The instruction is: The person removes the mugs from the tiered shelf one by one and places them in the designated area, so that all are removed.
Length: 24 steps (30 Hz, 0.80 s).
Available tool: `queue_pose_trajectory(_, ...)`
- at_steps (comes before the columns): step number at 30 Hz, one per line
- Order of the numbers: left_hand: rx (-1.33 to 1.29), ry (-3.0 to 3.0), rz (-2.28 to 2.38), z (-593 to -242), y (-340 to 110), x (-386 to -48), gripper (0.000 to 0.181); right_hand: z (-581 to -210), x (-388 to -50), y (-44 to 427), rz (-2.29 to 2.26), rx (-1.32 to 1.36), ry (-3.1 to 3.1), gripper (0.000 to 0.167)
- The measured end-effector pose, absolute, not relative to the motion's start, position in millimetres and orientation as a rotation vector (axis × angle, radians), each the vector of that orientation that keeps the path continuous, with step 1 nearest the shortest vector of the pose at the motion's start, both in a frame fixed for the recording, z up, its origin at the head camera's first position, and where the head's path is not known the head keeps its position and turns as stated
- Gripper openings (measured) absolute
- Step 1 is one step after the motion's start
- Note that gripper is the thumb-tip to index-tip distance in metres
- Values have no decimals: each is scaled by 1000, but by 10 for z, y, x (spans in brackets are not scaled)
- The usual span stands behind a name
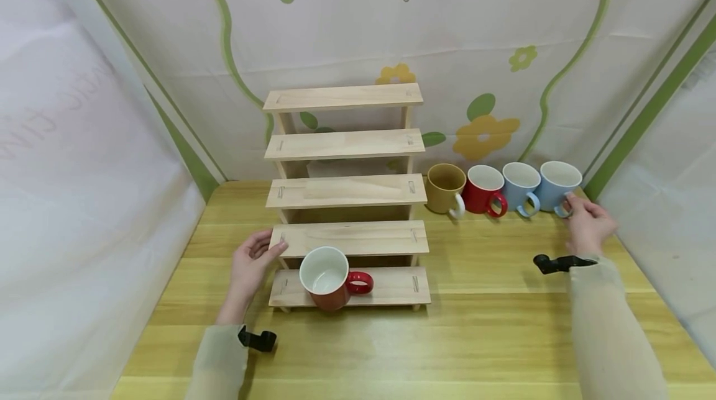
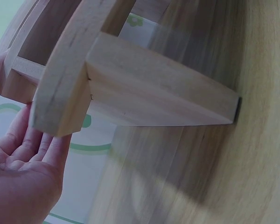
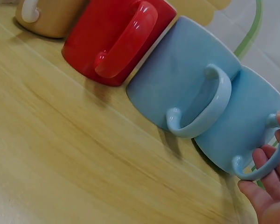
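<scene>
A stepped wooden shelf (image 1: 347,192) stands on the table. My left hand (image 1: 252,266) holds the left end of its second-lowest step, thumb on top; in the left wrist view, the fingers (image 2: 25,140) reach around the board's side. On the lowest step sits a red mug (image 1: 330,297) with a white inside, its handle pointing right. At the far right, my right hand (image 1: 590,223) pinches the handle of the rightmost light blue mug (image 3: 245,119), which rests on the table. Left of it, in a row, are another light blue mug (image 3: 186,70), a red mug (image 3: 112,37) and a mustard mug (image 1: 444,186) with a white handle.
The row of mugs stands close together along the back of the wooden table (image 1: 475,325), right of the shelf. A white cloth backdrop (image 1: 335,33) with flowers and green vines hangs behind, and cloth walls close in both sides.
</scene>
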State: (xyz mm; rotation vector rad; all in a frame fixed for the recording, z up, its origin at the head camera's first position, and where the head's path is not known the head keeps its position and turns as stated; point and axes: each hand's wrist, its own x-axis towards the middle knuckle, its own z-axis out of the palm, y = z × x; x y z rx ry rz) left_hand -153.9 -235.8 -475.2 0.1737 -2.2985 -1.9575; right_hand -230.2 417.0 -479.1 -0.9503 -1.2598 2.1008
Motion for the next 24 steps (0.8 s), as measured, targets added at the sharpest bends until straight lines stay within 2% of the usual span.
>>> queue_pose_trajectory(13, 177, -2296, -1958, -4745, -2349, -1531, 51, -4845, -2274, 4181, 2083, -968, -1343, 14)
queue_pose_trajectory(19, 176, -2304, -1955, -4742, -2349, -1530, 51, -4836, -2264, 4162, 1994, -955, -1453, 32)
queue_pose_trajectory(24, 178, -2311, -1948, -4737, -2348, -1533, 52, -4795, -2245, 4157, 1962, -914, -1491, 36)
